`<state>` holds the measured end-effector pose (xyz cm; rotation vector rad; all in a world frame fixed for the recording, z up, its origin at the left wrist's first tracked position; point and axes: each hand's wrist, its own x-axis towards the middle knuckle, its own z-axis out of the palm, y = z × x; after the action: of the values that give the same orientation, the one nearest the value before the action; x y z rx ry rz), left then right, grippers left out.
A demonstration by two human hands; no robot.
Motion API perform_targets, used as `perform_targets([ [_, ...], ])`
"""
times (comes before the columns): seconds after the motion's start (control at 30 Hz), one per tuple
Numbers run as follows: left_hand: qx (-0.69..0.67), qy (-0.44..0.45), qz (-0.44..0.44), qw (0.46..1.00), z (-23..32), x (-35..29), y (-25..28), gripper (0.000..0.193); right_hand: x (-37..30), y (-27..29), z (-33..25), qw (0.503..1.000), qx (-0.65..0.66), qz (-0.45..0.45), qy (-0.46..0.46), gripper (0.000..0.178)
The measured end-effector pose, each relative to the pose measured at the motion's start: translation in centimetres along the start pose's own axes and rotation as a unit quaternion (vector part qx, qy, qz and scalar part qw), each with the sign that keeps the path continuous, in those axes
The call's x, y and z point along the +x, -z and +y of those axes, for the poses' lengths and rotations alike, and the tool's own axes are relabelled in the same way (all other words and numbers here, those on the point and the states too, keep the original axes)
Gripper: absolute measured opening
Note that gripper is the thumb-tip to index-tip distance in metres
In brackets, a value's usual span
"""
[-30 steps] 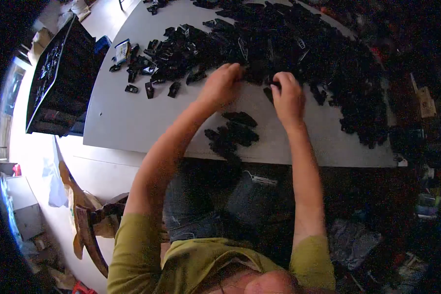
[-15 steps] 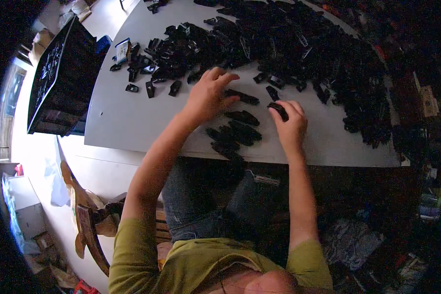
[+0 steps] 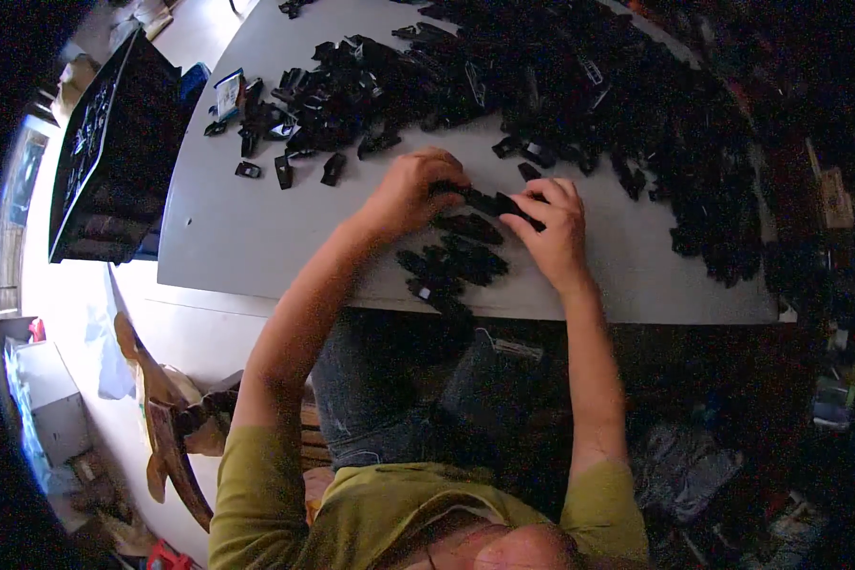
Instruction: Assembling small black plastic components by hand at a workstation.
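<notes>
My left hand (image 3: 416, 190) is closed on the near end of a long, narrow black plastic part (image 3: 480, 200) just above the table. My right hand (image 3: 553, 226) pinches a shorter black plastic piece (image 3: 521, 211) between thumb and fingers. That piece meets the long part's right end; whether they are joined I cannot tell. Below my hands, several elongated black parts (image 3: 456, 261) lie grouped near the table's front edge. A small loose black piece (image 3: 528, 172) sits just beyond my right fingers.
Large heaps of black plastic parts (image 3: 579, 85) cover the far and right side of the grey table (image 3: 247, 228). A white-and-blue packet (image 3: 228, 95) lies among small pieces at the left. Beside the table stands a black crate (image 3: 114, 161); a wooden chair (image 3: 166, 427) is lower left.
My right hand has moved left, bringing its short black piece against the long part. My left fingers, spread before, have closed on that long part.
</notes>
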<state>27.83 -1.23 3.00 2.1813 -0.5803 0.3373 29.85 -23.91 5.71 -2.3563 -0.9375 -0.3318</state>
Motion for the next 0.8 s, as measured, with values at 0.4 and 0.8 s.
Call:
perform_targets([
  [0.4,-0.004,-0.004,0.019,1.0,0.0,0.0,-0.6,0.023,0.7,-2.1,-0.2,1.0,0.02,0.011,0.014,0.027],
  [0.8,0.057,-0.046,0.022,0.997,1.5,-0.6,1.6,0.028,-5.3,0.7,-5.5,0.992,-0.082,-0.073,0.061,0.028],
])
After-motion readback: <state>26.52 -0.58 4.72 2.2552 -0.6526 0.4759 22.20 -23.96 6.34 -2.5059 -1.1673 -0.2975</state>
